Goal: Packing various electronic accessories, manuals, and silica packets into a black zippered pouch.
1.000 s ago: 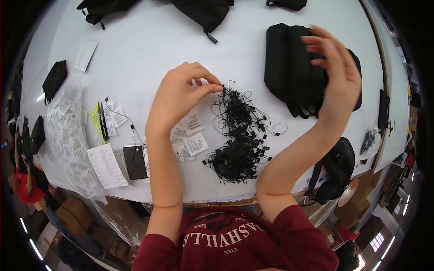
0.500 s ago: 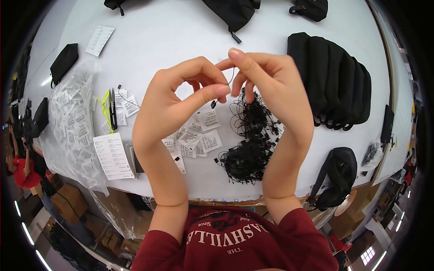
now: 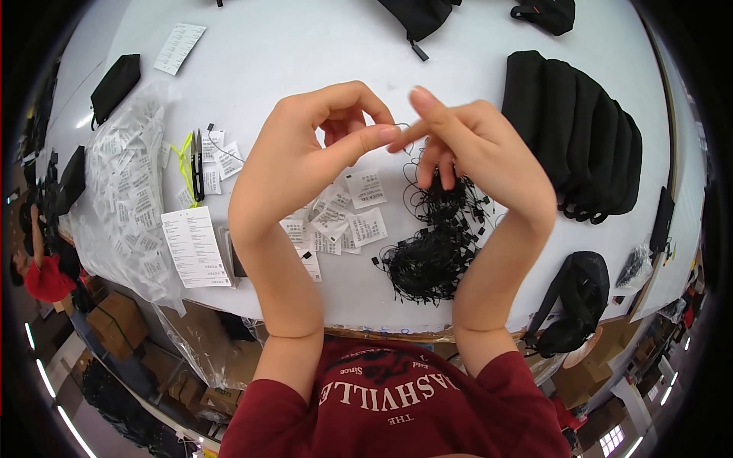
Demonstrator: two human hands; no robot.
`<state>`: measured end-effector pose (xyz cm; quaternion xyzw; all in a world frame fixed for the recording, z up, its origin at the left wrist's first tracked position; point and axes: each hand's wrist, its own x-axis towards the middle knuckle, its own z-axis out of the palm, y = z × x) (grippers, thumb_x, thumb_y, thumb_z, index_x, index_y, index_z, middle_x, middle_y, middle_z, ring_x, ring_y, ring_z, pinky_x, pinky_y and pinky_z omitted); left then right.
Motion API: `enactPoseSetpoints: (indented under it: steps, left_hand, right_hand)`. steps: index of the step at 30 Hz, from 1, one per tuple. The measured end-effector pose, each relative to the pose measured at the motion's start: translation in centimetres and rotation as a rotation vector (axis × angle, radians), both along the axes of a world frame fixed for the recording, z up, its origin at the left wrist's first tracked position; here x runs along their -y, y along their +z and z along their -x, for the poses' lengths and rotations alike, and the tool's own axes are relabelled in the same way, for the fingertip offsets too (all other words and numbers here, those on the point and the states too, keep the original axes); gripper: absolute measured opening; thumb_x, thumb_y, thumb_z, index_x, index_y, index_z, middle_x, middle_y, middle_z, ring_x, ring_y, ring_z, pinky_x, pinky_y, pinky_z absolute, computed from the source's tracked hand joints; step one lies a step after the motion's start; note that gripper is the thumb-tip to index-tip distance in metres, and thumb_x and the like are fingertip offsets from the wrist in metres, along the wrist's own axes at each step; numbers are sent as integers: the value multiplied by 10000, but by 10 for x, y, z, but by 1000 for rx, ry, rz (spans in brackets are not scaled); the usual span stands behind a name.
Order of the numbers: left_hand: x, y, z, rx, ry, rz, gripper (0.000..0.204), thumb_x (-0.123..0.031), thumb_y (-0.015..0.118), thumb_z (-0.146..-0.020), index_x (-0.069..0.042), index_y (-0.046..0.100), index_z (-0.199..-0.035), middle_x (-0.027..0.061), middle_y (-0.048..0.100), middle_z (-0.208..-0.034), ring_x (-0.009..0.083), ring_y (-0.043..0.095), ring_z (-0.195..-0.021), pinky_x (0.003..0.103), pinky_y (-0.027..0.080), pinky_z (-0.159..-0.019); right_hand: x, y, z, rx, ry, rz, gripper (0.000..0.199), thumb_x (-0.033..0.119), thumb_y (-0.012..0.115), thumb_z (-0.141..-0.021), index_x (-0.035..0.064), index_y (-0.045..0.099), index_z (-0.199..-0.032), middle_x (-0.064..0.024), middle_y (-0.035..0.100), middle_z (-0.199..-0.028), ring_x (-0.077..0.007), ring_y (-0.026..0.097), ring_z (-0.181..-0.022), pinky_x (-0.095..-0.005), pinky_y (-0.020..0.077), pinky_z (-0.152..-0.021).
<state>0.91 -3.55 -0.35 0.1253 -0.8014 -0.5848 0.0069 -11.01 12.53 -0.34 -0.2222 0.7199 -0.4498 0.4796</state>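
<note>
Above the table, the thumb and fingertips of my left hand (image 3: pixel 324 145) are pinched on a thin dark hang-tag string (image 3: pixel 405 125), which curves toward my right hand. My right hand (image 3: pixel 481 149) has its index finger stretched out to the left fingertips, beside the string. Its thumb is raised apart and slightly blurred, and the other fingers hang loosely bent. Below my right hand lies a tangled pile of black hang-tag strings (image 3: pixel 424 267). Several small white printed packets (image 3: pixel 366 188) are scattered under my left forearm.
On the left are a clear plastic bag of white packets (image 3: pixel 126 206), black thread snips (image 3: pixel 197 168), a yellow-green strip (image 3: pixel 185 172) and printed cards (image 3: pixel 195 248). A row of black pouches (image 3: pixel 573 133) stands at right, near a black mesh bag (image 3: pixel 573 298). Another black bag (image 3: pixel 416 15) lies far back.
My right thumb has lifted away from the string, and the right index finger has moved to the left fingertips. The whole view has shifted slightly.
</note>
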Motion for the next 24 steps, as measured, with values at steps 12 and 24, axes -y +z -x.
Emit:
enactPoseSetpoints:
  steps: [12,24]
  left_hand:
    - [-6,8,-14,57,1,138,137,-145,687,-824,-18,634,-828,-28,522,-623,41,431,-555,204,358,-545]
    - [-6,-12,-164,302,773,991,846,-453,792,-680,-22,425,-1309,240,365,-1362,373,336,-1287,466,260,-1071]
  right_hand:
    - [14,-12,6,-61,-354,556,237,204,552,-912,16,680,-846,-22,606,-730,-42,463,-598,-189,366,-550]
    - [-21,9,13,315,-112,982,258,198,352,-989,83,400,-762,5,353,-587,-56,246,-518,-186,227,-467]
